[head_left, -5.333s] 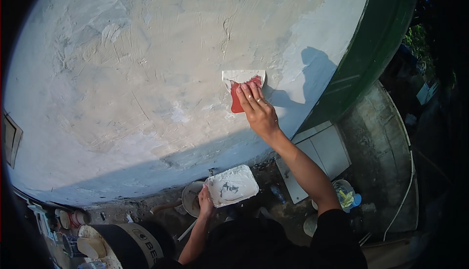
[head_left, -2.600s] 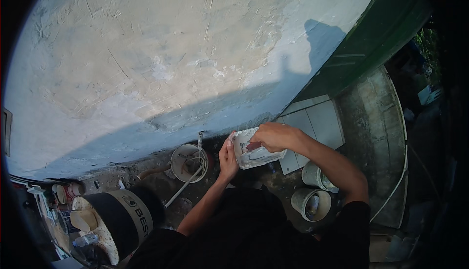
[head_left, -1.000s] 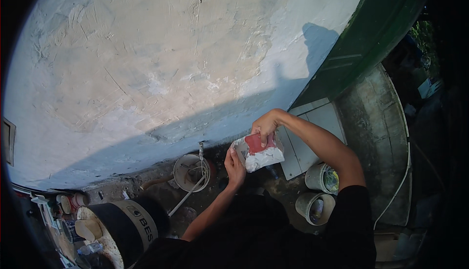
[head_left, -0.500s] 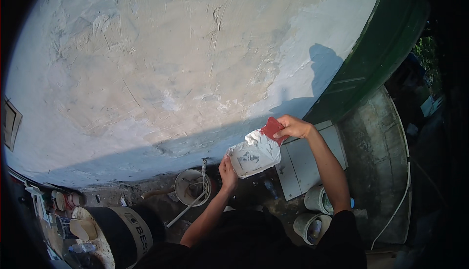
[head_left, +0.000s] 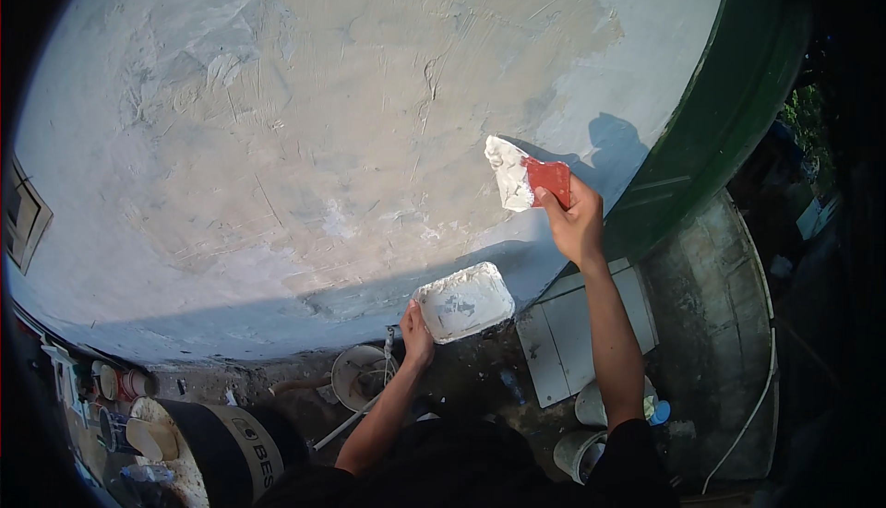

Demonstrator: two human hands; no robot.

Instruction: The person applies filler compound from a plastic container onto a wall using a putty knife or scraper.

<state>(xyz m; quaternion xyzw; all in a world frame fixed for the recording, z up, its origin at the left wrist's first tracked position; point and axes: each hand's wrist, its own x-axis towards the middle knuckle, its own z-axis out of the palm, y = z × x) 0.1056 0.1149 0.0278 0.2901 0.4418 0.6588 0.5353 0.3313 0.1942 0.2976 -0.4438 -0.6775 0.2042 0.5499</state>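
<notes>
We have room to pass our right hand, with its red spreader, leftward across the wall, above the white tray in our left hand. That tray blocks the way below; a green panel bounds us at right; a bucket and dark drum crowd the lower left.

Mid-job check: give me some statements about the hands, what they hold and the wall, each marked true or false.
1. The right hand holds the red scraper. True.
2. The left hand grips the white tray at its left end. True.
3. The red scraper's blade is clean. False: white paste coats it.
4. The white tray is heaped full. False: grey patches show through on its bottom.
5. The green panel is to the right of the wall. True.
</notes>
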